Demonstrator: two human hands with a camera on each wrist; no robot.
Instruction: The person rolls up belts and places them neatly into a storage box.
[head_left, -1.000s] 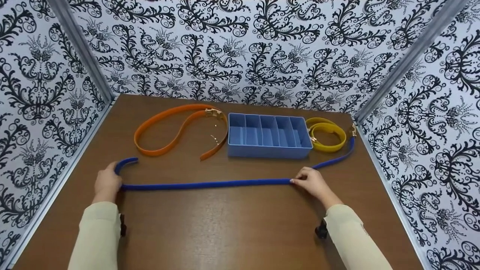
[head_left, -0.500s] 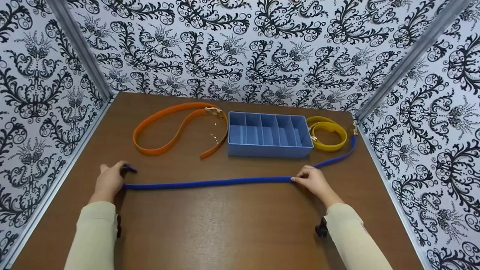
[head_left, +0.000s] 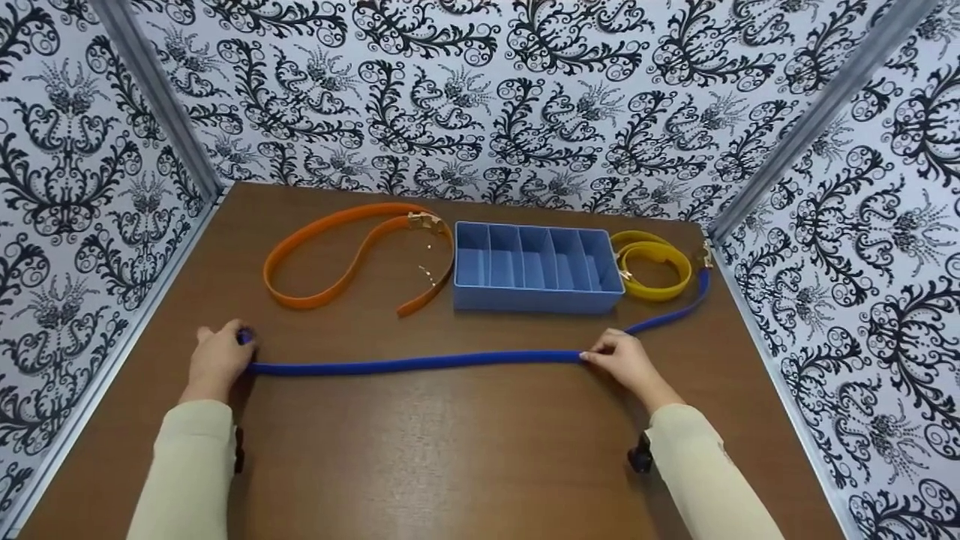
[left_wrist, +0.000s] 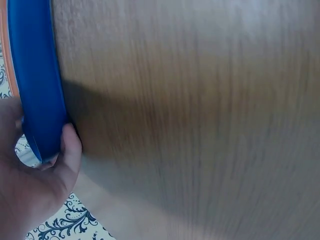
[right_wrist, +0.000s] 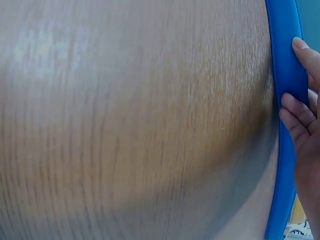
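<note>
Across the bench (head_left: 420, 465), a blue belt (head_left: 420, 364) is stretched left to right. Beyond it, a divided tray (head_left: 536, 301) is flanked by a looped orange belt (head_left: 302, 302) at left and a coiled yellow belt (head_left: 652, 291) at right. The blue belt is gripped near its left end by the left hand (head_left: 216, 361) and pinched farther right by the right hand (head_left: 621, 355).
</note>
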